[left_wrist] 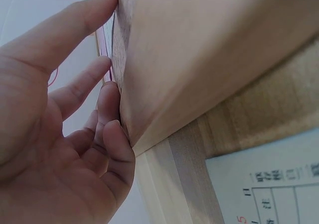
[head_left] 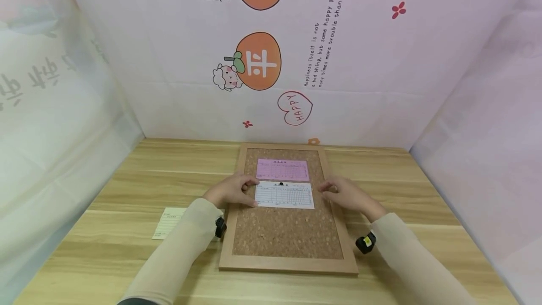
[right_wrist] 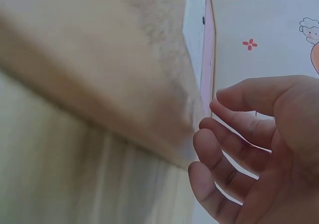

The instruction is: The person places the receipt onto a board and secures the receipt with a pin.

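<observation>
A wood-framed cork board [head_left: 288, 234] lies on the table. On it a pink slip [head_left: 282, 170] is above a white slip [head_left: 283, 196], which has a black pin [head_left: 281, 183] at its top edge. My left hand [head_left: 232, 190] touches the white slip's left edge with thumb and fingertips, the other fingers bent. At the board's right side my right hand [head_left: 347, 195] hovers by the frame, just off the slip's right edge, fingers loosely bent and holding nothing. In the right wrist view, a gap shows between that hand [right_wrist: 249, 149] and the white slip [right_wrist: 194, 35].
A pale yellow slip [head_left: 169, 222] lies on the wooden table [head_left: 381, 168] left of the board, partly hidden under my left forearm. Printed white cloth [head_left: 360, 60] stands behind the table and along both sides.
</observation>
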Demonstrator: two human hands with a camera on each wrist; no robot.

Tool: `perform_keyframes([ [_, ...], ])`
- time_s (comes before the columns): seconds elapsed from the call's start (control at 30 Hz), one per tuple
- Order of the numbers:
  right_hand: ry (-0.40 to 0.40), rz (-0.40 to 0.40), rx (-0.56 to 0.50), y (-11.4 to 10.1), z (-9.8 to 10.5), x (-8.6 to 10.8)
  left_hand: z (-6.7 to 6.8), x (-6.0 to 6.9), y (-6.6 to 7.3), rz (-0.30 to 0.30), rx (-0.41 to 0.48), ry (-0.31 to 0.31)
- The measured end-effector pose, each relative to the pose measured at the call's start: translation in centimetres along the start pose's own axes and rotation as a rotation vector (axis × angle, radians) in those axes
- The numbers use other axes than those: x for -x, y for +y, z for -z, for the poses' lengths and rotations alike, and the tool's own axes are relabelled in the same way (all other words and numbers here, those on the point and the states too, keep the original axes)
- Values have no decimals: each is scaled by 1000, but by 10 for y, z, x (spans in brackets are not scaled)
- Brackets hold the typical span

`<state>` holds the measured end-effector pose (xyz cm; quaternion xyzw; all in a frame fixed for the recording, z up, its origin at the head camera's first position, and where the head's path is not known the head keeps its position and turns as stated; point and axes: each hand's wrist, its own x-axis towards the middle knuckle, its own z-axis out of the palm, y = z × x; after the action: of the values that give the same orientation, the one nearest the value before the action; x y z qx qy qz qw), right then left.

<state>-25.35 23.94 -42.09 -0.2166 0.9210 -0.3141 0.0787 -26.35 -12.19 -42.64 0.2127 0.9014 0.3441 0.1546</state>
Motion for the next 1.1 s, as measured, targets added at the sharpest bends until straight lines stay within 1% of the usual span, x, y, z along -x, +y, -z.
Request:
perform_keyframes([
  [0.1,16,20,30,4,0,9,1,0,1,-3,0,-3],
  [0.23,41,66,75,8,-1,19,2,1,2,-9,-4,-2],
  [0.43,41,134,125,12,-6,30,2,1,2,-9,-4,1],
  [0.6,27,124,112,14,-6,36,2,1,1,-4,-3,2],
  [0.83,-50,81,38,17,-4,38,1,1,0,-22,-14,2],
  [0.97,-61,79,34,19,-4,38,0,1,-1,-10,-17,-2],
  [1.1,-73,71,18,19,-3,37,0,2,0,13,-13,-14],
])
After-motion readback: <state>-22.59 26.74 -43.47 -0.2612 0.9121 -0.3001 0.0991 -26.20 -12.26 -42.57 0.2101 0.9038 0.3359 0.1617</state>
